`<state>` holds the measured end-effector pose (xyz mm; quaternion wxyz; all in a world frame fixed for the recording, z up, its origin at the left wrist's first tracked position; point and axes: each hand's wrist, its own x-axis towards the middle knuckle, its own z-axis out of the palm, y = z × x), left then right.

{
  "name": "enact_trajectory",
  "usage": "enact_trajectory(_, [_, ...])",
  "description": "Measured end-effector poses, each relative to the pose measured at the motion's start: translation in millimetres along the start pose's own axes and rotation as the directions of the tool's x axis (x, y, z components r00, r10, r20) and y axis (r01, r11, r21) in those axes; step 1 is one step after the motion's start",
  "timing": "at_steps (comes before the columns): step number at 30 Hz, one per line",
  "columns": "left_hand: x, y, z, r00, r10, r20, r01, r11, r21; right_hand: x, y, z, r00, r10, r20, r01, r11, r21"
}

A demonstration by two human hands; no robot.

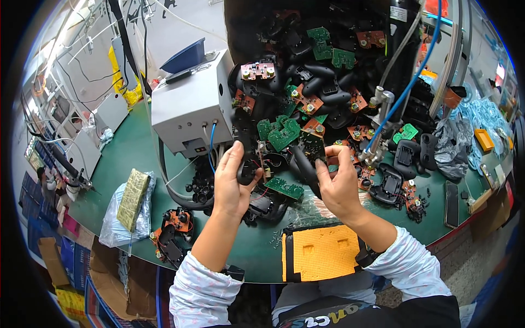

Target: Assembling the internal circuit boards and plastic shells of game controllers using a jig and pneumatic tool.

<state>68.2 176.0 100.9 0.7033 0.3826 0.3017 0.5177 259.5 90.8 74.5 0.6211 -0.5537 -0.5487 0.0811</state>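
My left hand (232, 183) is closed around a black game controller shell (242, 131), held upright on its side. A brownish circuit board (264, 158) with thin red wires shows at that shell's inner side. To the right, my right hand (340, 183) grips another black controller part (302, 165) between thumb and fingers. A dark green circuit board (312, 143) shows at its upper side; whether it is fixed to that part I cannot tell. Below and between my hands, a green circuit board (284, 188) lies on black parts. An orange textured pad (322, 254) lies nearest my body.
Controller shells and boards form a large pile (322, 82) at the back. A grey metal box (191, 106) with cables stands left, and a metal-ended tool (383, 117) with a blue hose hangs right. A gold block (134, 199) on plastic sits left on the green table (131, 147).
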Motion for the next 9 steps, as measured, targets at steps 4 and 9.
enact_trajectory(4, [-20, 12, 0, 0.994, -0.029, 0.109, 0.049, 0.98, -0.193, 15, 12, 4, 0.99, -0.021, -0.141, 0.002, 0.991, -0.133])
enact_trajectory(9, [-53, 13, -13, 0.93, -0.154, 0.334, 0.283, 0.879, -0.383, 14, 23, 13, 0.997, -0.054, 0.047, 0.061, 0.984, -0.167])
